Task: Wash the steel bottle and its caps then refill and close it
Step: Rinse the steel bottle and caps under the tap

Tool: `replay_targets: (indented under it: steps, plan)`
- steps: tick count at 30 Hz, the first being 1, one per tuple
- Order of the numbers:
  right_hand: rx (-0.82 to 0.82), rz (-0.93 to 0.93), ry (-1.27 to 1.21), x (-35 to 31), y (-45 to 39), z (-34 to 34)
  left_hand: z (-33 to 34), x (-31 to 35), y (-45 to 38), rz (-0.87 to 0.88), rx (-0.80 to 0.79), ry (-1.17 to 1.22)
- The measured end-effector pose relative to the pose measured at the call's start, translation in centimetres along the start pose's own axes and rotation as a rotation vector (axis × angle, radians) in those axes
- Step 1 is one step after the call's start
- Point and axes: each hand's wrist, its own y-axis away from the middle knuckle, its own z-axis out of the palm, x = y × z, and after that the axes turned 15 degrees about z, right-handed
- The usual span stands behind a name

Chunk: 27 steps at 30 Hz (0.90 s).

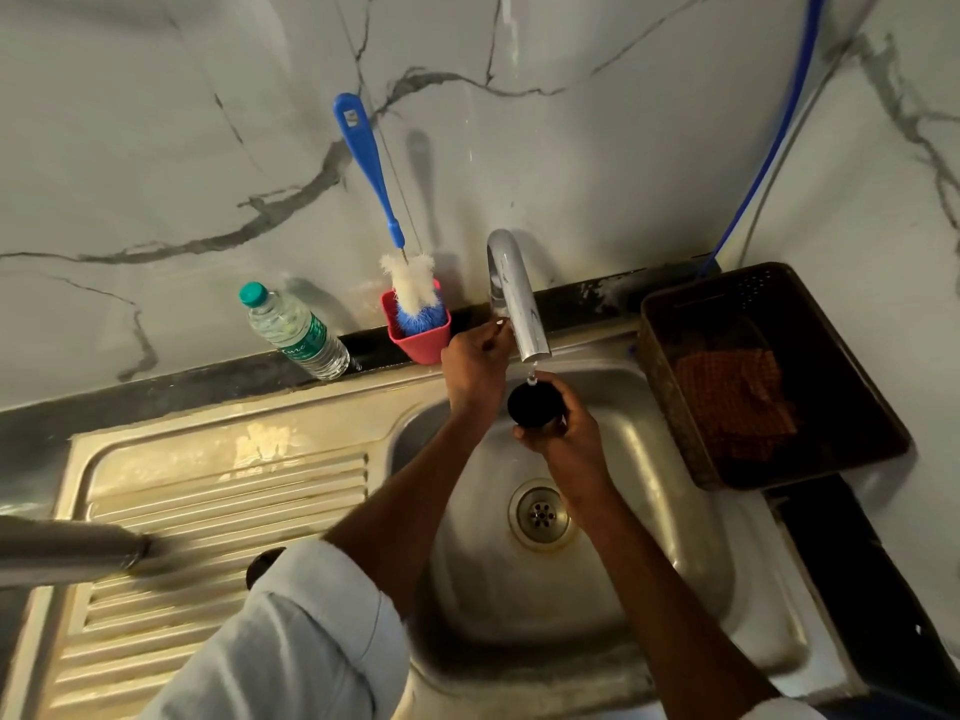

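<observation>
My right hand [569, 433] grips a round black cap [534, 405] over the steel sink [675, 511], right under the spout of the chrome tap [514, 298]. A thin stream of water falls onto the cap. My left hand [474, 367] reaches behind the spout, its fingers curled round the tap handle, which is mostly hidden. The steel bottle [67, 553] lies blurred at the left edge, over the ribbed drainboard [223, 511]. A second dark cap [264, 563] peeks out beside my left sleeve.
A plastic water bottle [296, 332] with a green lid stands on the back ledge. Beside it a red cup [422, 341] holds a blue-handled bottle brush [363, 153]. A brown basket [675, 376] with a checked cloth [732, 402] sits right of the sink.
</observation>
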Motion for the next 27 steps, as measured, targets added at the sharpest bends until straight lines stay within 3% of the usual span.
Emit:
replay_targets:
  steps: [27]
  plan:
    - [-0.028,0.034,-0.129,1.5,-0.4,0.1,-0.4,-0.9,1.0,0.0,-0.014,0.089]
